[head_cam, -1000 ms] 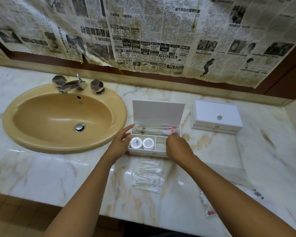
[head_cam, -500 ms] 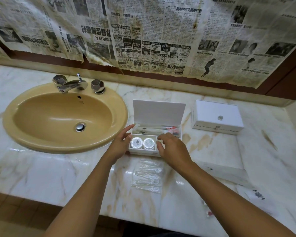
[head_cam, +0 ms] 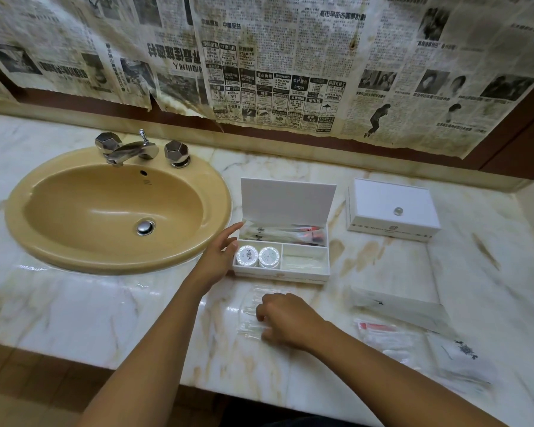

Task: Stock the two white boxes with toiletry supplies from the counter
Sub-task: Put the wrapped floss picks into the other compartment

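Observation:
An open white box (head_cam: 281, 275) stands on the marble counter with its lid (head_cam: 287, 200) raised. It holds two round white tubs (head_cam: 257, 256) at the front left, flat clear packets (head_cam: 304, 261) at the front right and long sachets (head_cam: 284, 234) at the back. My left hand (head_cam: 219, 254) rests with straight fingers against the box's left side. In front of the box, my right hand (head_cam: 285, 318) curls its fingers and thumb on a pile of clear packets (head_cam: 251, 298). A closed white box (head_cam: 392, 208) with a small knob stands to the right.
A yellow sink (head_cam: 117, 211) with a chrome faucet (head_cam: 133, 149) lies to the left. More supplies lie at the right front: a long white sachet (head_cam: 398, 306), red-and-white packets (head_cam: 386, 334) and an emblem sachet (head_cam: 463, 352). Newspaper covers the wall behind.
My right hand left the open box's front right compartment and came back toward me onto the clear packets on the counter. My left hand stayed at the box's side.

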Action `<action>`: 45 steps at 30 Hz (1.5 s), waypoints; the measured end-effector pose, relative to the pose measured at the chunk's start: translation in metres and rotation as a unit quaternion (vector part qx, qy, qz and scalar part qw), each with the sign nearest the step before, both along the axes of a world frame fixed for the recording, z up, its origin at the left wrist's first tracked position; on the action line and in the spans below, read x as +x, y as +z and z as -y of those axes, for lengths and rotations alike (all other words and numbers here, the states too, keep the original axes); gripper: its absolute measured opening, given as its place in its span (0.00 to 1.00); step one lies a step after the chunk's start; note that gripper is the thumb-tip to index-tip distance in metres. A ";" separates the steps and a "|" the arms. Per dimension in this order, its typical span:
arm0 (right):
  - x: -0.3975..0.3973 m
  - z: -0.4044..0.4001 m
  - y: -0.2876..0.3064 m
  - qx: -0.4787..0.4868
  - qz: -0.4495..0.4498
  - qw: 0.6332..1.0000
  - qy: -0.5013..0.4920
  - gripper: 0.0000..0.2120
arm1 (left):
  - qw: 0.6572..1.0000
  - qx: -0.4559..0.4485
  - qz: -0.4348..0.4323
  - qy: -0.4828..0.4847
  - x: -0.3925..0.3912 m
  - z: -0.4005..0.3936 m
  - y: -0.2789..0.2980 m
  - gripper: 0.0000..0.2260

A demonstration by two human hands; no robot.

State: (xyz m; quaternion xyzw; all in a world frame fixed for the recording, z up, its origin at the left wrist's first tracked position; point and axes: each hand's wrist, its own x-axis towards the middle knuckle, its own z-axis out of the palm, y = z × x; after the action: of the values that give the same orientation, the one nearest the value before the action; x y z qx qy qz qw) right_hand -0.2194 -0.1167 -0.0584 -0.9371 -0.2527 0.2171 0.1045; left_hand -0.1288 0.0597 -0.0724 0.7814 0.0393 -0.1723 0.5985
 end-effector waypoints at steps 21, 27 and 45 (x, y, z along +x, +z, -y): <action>0.032 0.014 0.033 0.154 0.110 0.966 -0.178 0.07 | 1.000 0.009 -0.002 0.005 0.000 0.001 0.002 0.18; 0.058 0.042 0.033 0.097 0.200 0.943 -0.249 0.09 | 1.000 0.008 -0.007 0.003 -0.001 0.001 0.004 0.18; 0.059 0.045 0.013 0.010 0.089 0.960 -0.264 0.14 | 1.000 0.007 -0.008 0.005 -0.002 0.001 0.007 0.18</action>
State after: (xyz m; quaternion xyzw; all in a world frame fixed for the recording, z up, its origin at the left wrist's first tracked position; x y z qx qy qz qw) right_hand -0.1601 -0.1615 -0.0450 -0.9849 -0.0071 0.0951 0.1444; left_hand -0.1305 0.0582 -0.0654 0.7839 0.0493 -0.1755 0.5936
